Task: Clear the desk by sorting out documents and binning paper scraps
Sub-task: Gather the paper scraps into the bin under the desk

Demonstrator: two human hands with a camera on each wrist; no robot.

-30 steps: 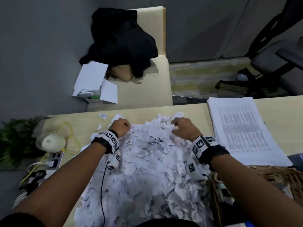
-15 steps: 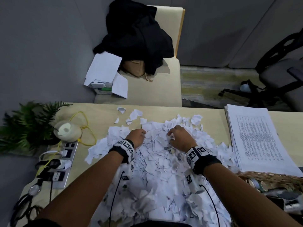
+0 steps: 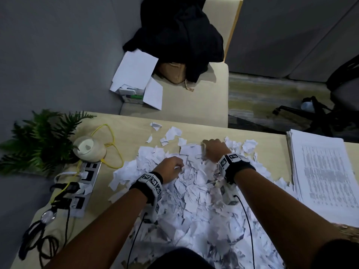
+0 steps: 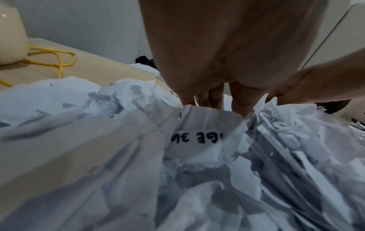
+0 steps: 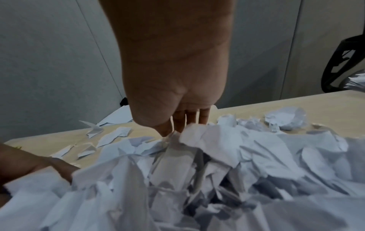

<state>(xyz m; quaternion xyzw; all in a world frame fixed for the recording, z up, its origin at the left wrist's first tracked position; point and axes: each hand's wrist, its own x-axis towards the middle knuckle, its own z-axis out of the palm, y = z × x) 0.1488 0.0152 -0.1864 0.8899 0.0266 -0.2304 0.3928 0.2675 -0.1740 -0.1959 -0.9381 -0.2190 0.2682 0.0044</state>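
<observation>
A big heap of torn white paper scraps (image 3: 196, 193) covers the middle of the beige desk (image 3: 132, 133). My left hand (image 3: 172, 167) digs into the heap's far part, its fingers (image 4: 214, 96) curled down among the scraps (image 4: 197, 140). A little further back and to the right, my right hand (image 3: 212, 150) grips a bunch of scraps, fingers (image 5: 187, 118) curled into the crumpled paper (image 5: 217, 140). A thick stack of printed documents (image 3: 322, 171) lies at the desk's right side.
A few loose scraps (image 3: 171, 133) lie beyond the heap. On the left stand a fern (image 3: 38, 140), a white round device (image 3: 89, 148), a yellow cable (image 3: 112, 144) and a power strip (image 3: 85, 183). A wicker basket rim (image 3: 347, 230) shows at the right. A chair with papers (image 3: 136, 74) stands behind.
Both hands have moved from the heap's far edge inward, raking scraps together. The left hand came nearer to me; a few scraps stayed behind at the far edge.
</observation>
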